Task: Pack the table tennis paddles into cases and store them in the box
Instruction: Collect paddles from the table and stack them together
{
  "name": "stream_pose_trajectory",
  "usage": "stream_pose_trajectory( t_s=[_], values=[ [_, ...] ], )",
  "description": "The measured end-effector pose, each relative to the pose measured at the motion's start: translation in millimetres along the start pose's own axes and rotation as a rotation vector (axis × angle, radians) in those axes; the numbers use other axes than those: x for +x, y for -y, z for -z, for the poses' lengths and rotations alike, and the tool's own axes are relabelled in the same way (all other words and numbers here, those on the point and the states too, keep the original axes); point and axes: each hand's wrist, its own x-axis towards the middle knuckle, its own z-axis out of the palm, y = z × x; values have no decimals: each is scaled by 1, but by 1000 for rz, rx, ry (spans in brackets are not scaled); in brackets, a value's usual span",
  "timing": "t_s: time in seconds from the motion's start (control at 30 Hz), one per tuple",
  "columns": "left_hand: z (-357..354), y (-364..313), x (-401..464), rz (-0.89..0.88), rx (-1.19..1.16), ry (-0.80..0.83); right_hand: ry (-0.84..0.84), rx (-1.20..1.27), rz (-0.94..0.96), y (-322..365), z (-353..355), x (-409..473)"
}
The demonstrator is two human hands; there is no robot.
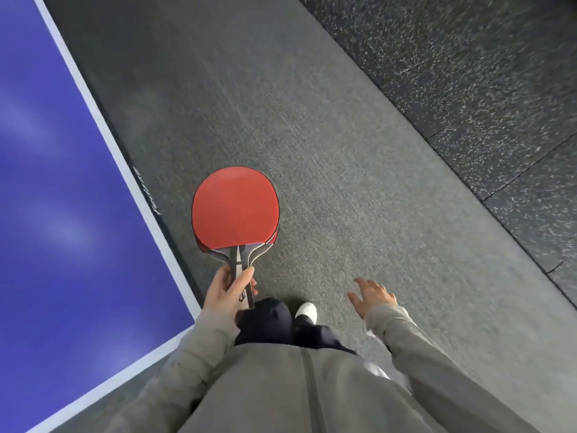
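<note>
Left hand [225, 292] gripping handles of stacked red-rubber wooden table tennis paddles [234, 207], carrying them above grey carpet floor [327, 151], beside blue table [62, 182]. Right hand [373, 296] hanging empty, fingers spreading. Paddles looking light, stiff; handles judging best hold, faces likely smudging.
</note>
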Motion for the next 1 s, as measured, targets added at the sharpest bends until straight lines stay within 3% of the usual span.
stream_pose_trajectory(
  t_s=[0.17, 0.37, 0.53, 1.0],
  values=[
    [-23, -25, 22, 19, -91, -94, 21, -68, 81, 12, 56, 49],
    [-30, -58, 86, -31, -105, -270, 51, -158, 189, 73, 124, 118],
    [-34, -115, 159, -61, -130, -316, 27, -334, 277, 136, 195, 176],
    [-20, -250, 305, -53, -221, -441, 20, -352, 380, 316, 359, 317]
  ],
)
